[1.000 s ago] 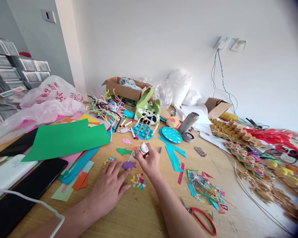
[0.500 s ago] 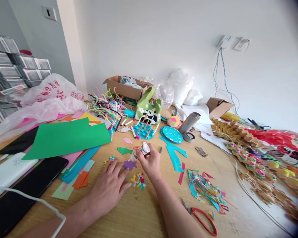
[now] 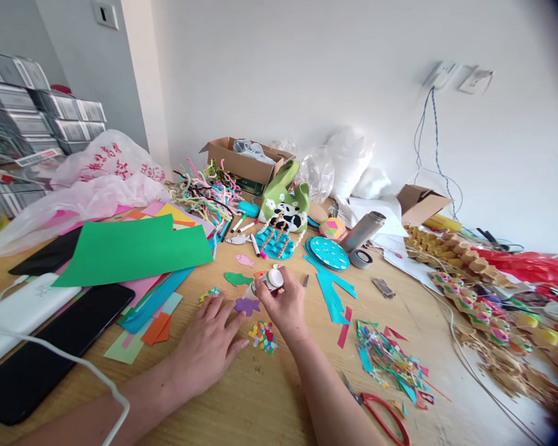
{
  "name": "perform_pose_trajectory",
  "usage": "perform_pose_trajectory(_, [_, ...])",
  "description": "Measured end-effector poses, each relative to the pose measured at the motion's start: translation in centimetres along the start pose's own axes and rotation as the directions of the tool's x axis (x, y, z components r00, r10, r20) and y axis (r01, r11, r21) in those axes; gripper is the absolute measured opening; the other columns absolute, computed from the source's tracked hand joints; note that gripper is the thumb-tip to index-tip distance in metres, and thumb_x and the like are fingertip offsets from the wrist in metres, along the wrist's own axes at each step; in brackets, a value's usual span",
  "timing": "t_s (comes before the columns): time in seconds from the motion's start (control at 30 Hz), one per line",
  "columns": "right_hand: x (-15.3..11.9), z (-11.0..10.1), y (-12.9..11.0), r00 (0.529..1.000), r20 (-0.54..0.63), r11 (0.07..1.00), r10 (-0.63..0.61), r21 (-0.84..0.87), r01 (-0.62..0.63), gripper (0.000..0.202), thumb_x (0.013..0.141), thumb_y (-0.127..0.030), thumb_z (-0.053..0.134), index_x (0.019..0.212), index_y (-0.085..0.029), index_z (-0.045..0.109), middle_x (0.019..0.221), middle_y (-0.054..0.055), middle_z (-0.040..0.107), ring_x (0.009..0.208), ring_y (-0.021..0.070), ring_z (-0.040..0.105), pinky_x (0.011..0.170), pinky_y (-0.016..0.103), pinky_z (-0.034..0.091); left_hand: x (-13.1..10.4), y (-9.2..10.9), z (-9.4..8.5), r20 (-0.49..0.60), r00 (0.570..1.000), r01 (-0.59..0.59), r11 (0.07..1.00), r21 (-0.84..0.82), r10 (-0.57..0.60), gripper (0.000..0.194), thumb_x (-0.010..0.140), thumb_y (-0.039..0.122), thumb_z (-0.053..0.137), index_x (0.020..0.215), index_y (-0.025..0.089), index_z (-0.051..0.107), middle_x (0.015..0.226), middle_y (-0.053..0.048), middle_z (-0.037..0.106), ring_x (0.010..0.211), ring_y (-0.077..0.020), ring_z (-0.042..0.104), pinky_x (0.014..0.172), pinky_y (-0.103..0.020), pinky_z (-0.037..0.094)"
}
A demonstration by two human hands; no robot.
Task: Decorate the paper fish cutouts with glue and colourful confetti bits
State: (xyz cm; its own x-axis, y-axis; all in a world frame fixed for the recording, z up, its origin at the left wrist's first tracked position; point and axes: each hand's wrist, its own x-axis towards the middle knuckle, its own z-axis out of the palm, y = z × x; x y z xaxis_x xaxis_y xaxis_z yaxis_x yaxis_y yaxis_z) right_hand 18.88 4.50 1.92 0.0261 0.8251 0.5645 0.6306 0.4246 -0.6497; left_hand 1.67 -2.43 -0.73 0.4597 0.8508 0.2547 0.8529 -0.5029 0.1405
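My right hand [image 3: 287, 305] is closed round a small white glue bottle [image 3: 270, 282], tilted with its tip down to the left over a purple paper fish [image 3: 247, 306]. Flat on the table with fingers spread lies my left hand [image 3: 210, 341], its fingertips beside the purple fish and near a small patch of colourful dots [image 3: 209, 296]. A green paper fish [image 3: 237, 279] and a pink one [image 3: 244, 260] are just behind. Between my hands sits a pile of coloured paper dots [image 3: 263, 337].
Red-handled scissors [image 3: 385, 416] and paper scraps [image 3: 390, 356] lie at the right front. Green sheets [image 3: 134, 251], a black phone [image 3: 88, 328] and a white cable [image 3: 74, 362] are at left. A metal flask [image 3: 363, 230] stands behind a blue disc [image 3: 328, 253].
The whole view has shifted, so the table's contents appear slightly further right. Both hands keep nearly the same place around the purple fish, with the bottle still held over it.
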Motion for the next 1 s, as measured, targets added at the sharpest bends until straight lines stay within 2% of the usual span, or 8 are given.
perform_pose_trajectory(0.27, [0.8,-1.1,-1.3,0.995,-0.06,0.997,0.077,-0.001,-0.077,0.035,0.078,-0.047,0.062,0.062,-0.022,0.044,0.052,-0.005,0.05,0.047,0.0104,0.042,0.048,0.022,0.033,-0.2,-0.3,0.5,-0.058,0.998,-0.026,1.0,-0.01,0.025,0.043,0.095,0.048,0.048,0.125,0.021,0.063,0.128,-0.013,0.061,0.13,-0.0331,0.045,0.11,-0.055,0.036])
perform_pose_trajectory(0.57, [0.3,-0.2,-0.4,0.994,-0.017,0.994,0.103,-0.024,-0.104,0.036,0.079,-0.05,0.061,0.065,-0.022,0.043,0.053,-0.004,0.05,0.047,0.0106,0.043,0.048,0.022,0.033,0.0,-0.1,0.1,-0.008,1.0,-0.013,1.0,0.001,0.013,0.044,0.095,0.048,0.047,0.126,0.021,0.063,0.129,-0.013,0.061,0.13,-0.0347,0.046,0.109,-0.056,0.037])
perform_pose_trajectory(0.77, [0.0,0.3,0.2,1.0,0.009,0.996,0.025,-0.087,-0.024,0.034,0.082,-0.047,0.06,0.066,-0.023,0.042,0.054,-0.005,0.049,0.048,0.0113,0.043,0.05,0.023,0.032,0.2,-0.2,-0.1,0.03,1.0,0.007,1.0,-0.007,-0.006,0.045,0.096,0.05,0.044,0.127,0.022,0.062,0.131,-0.012,0.061,0.131,-0.0344,0.045,0.109,-0.055,0.038])
perform_pose_trajectory(1.0, [-0.6,1.0,0.8,0.998,0.038,0.988,-0.055,-0.145,0.06,0.03,0.083,-0.041,0.062,0.07,-0.023,0.041,0.058,-0.004,0.051,0.053,0.0131,0.046,0.053,0.024,0.033,0.0,-0.2,0.0,0.018,1.0,0.004,1.0,-0.002,-0.004,0.045,0.096,0.05,0.044,0.127,0.023,0.062,0.13,-0.013,0.061,0.131,-0.0344,0.045,0.108,-0.056,0.038])
